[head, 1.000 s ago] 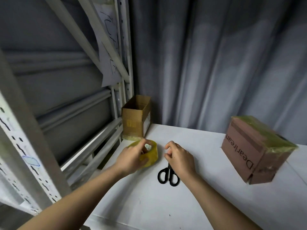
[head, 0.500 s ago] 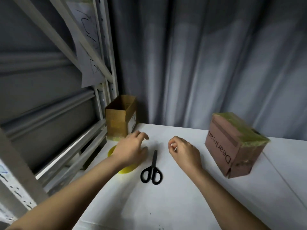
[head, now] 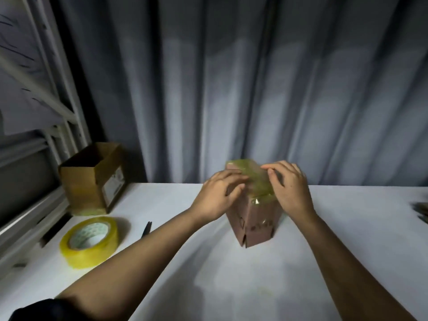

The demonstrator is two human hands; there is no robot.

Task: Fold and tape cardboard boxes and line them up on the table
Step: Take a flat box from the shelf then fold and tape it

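Two hands are on the small brown cardboard box with yellowish tape over its top (head: pixel 254 218), which stands upright mid-surface in front of the grey curtain (head: pixel 231 89). Left hand (head: pixel 217 195) has its fingers curled over the box's top-left edge; right hand (head: pixel 287 186) has fingers bent onto the taped top and right side. Both hold the box from above; how firmly, I can't tell, the frame is blurred.

Handling, my read: light, probably empty, stiff at the edges but the panels will dent if squeezed. The taped top looks glossy and likely slick, so hold the bare side walls or corners, not the tape. Its tall narrow stance means it could tip if pushed high up.

Containers: the tan open-topped cardboard box with a white label on its side (head: pixel 92 179) sits left of the taped box at the surface's far-left corner, by the white metal rack (head: pixel 58 117). Its inside is dark; contents not visible. The taped box is closed, contents unknown.

Also left of the taped box, nearer the person: a roll of yellow packing tape lying flat (head: pixel 89 242), and a black scissor tip (head: pixel 146 228) showing above the left forearm on the white surface (head: pixel 231 286).
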